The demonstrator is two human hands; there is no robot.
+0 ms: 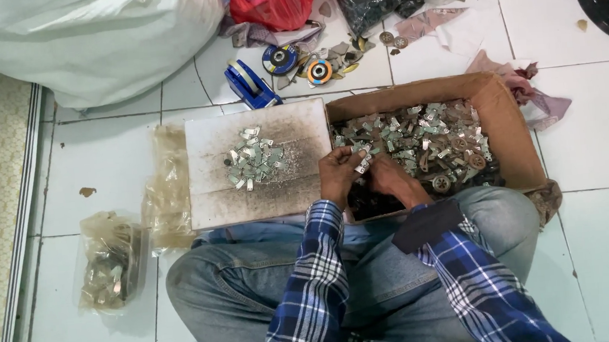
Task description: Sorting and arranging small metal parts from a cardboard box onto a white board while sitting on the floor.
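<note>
I sit cross-legged on a tiled floor. My left hand (339, 174) holds a small bunch of silvery metal clips at the near left corner of a cardboard box (512, 140). My right hand (391, 180) is beside it, fingers curled down into the box; what it grips is hidden. The box holds several loose metal clips (418, 137) and brown round parts. A dirty white board (211, 185) lies left of the box with a small pile of clips (252, 162) on it.
A clear plastic bag of parts (109, 262) lies on the floor at left. Beyond the board are a blue tape dispenser (248, 83), round discs (280, 58), a white sack (84, 43), a red bag (273, 0) and rags (530, 88).
</note>
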